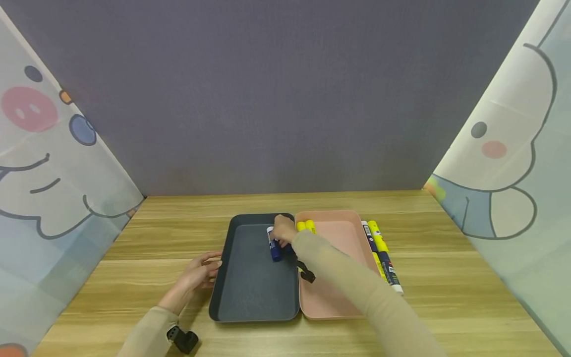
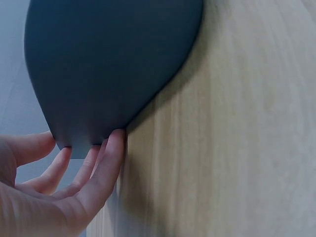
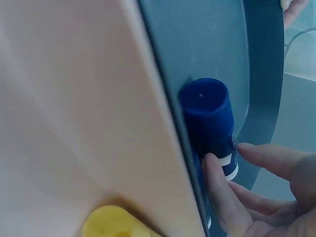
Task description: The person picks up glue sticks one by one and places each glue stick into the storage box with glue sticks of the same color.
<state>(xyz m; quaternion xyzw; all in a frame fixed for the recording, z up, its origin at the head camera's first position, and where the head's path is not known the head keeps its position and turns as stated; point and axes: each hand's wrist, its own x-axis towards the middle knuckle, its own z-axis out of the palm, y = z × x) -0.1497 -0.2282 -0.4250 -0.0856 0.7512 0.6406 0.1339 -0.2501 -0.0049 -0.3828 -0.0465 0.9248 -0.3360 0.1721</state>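
My right hand reaches into the dark grey tray, near its far right corner. Its thumb and a finger pinch a blue glue stick lying there, white at the far end and blue-capped at the near end. A second blue glue stick lies beside it along the tray's right wall, mostly hidden by the hand. At the tray's left side, my left hand touches the outer wall with its fingertips, the thumb up at the rim.
A pink tray adjoins the dark one on the right, with several yellow glue sticks along its left wall, partly behind my right sleeve. Right of it on the wooden table, yellow and navy sticks lie in rows. A grey panel rises behind.
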